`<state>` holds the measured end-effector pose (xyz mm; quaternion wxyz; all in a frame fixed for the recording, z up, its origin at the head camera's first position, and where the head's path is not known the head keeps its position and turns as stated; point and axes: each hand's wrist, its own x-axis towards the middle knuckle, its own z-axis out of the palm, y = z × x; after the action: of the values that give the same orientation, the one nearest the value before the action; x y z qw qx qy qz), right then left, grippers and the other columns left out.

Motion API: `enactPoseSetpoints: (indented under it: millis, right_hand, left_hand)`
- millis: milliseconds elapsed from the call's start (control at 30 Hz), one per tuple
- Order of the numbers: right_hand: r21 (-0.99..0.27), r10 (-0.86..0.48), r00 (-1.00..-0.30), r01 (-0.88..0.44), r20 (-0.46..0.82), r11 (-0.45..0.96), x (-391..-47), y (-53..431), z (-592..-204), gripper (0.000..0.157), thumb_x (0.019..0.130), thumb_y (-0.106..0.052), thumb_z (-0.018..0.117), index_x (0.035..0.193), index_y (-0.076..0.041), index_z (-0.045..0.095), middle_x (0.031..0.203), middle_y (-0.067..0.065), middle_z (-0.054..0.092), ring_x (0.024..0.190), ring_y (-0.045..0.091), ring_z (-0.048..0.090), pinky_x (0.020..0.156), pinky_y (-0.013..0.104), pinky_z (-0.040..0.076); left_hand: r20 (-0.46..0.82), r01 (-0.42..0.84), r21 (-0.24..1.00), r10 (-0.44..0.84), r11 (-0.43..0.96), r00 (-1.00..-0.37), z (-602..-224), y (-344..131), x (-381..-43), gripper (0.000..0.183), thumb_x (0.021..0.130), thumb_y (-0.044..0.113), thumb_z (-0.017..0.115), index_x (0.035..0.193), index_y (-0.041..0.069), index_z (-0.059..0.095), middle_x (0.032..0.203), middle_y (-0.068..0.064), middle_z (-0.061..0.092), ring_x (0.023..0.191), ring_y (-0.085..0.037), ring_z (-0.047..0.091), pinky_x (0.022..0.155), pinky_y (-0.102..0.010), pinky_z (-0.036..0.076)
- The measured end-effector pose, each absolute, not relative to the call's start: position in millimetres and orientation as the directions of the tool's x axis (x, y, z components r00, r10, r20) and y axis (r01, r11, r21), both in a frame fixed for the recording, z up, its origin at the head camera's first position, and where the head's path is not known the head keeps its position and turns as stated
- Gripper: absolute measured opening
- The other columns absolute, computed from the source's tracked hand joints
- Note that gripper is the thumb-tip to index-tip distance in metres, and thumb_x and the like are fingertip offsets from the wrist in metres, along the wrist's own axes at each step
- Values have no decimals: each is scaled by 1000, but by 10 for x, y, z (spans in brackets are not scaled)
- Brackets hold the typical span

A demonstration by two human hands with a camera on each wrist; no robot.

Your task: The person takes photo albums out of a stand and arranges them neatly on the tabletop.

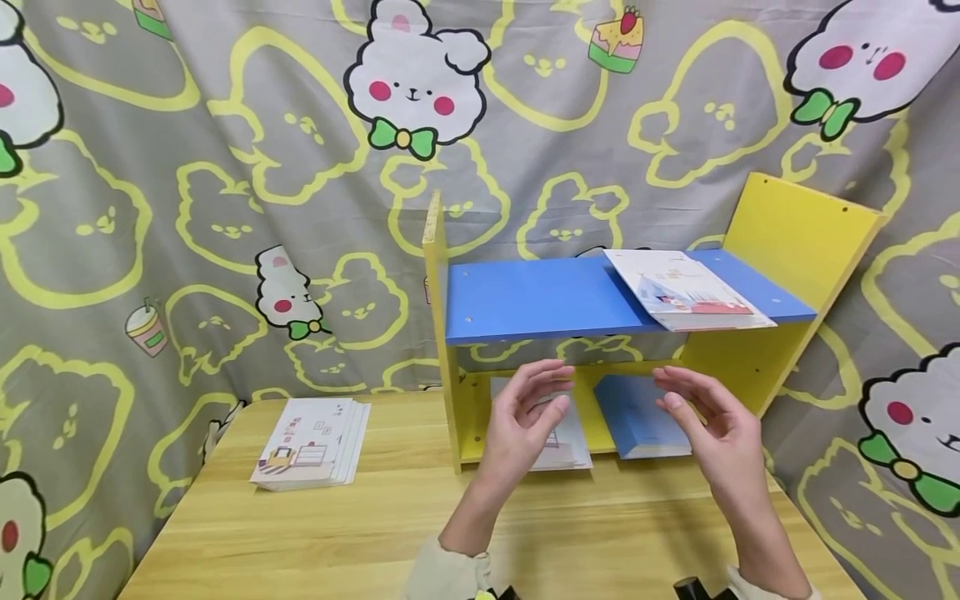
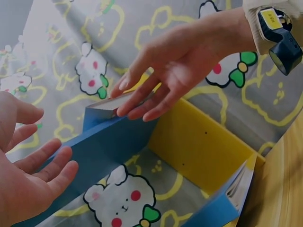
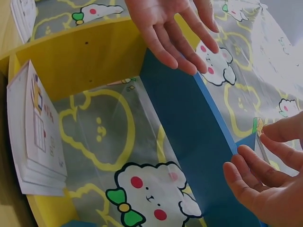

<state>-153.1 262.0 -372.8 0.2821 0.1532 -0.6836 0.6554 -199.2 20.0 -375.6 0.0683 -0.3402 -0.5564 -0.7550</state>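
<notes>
My left hand (image 1: 525, 421) hovers in front of the lower part of a yellow and blue shelf, fingers loosely bent and holding nothing. My right hand (image 1: 712, 421) hangs level with it on the right, also holding nothing. Behind the left hand, a white illustrated stack of booklets (image 1: 558, 446) lies on the yellow bottom board, partly hidden. Beside it, nearer the right hand, lies a blue-covered stack (image 1: 645, 417). On the blue middle board (image 1: 540, 296) rests another illustrated stack (image 1: 682, 287), its front edge sticking out past the board.
A further white stack of booklets (image 1: 311, 442) lies on the wooden table (image 1: 375, 533) to the left of the shelf. Yellow side panels (image 1: 806, 242) rise at both ends of the shelf. A grey patterned curtain (image 1: 300, 208) hangs close behind.
</notes>
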Motion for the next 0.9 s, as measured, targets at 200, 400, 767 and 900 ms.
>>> enactPoseSetpoints:
  millis: [200,400,767,900]
  right_hand:
    - [-784,151,-771,-619,619,56,-1542,2699,-3731,37,96,14,60,133,16,56,127,23,66,109,20,68,91,27,57]
    - [-790,169,-774,-611,610,52,-1538,2769,-3725,36,98,13,59,133,16,55,128,21,66,112,20,67,91,30,57]
    - [-807,236,-774,-584,587,92,-1542,2861,-3707,36,97,11,60,133,15,56,128,21,67,112,19,67,90,27,57]
    - [-809,265,-769,-581,581,89,-1547,2894,-3694,36,97,12,61,132,16,57,127,21,68,111,19,68,89,26,58]
  left_hand:
    - [589,475,794,284,-380,-757,-3757,272,-2024,41,99,-1,64,139,0,55,134,-22,62,123,-43,59,103,-39,53]
    - [590,473,793,291,-384,-753,-3739,343,-2035,40,100,0,64,139,3,56,134,-22,62,123,-44,59,103,-38,53]
    - [595,478,793,315,-377,-739,-3663,455,-2079,39,101,1,62,140,4,57,134,-20,63,123,-42,60,102,-40,54]
    - [599,476,790,324,-387,-732,-3639,499,-2099,39,101,1,61,140,3,56,134,-21,62,123,-42,60,103,-40,53]
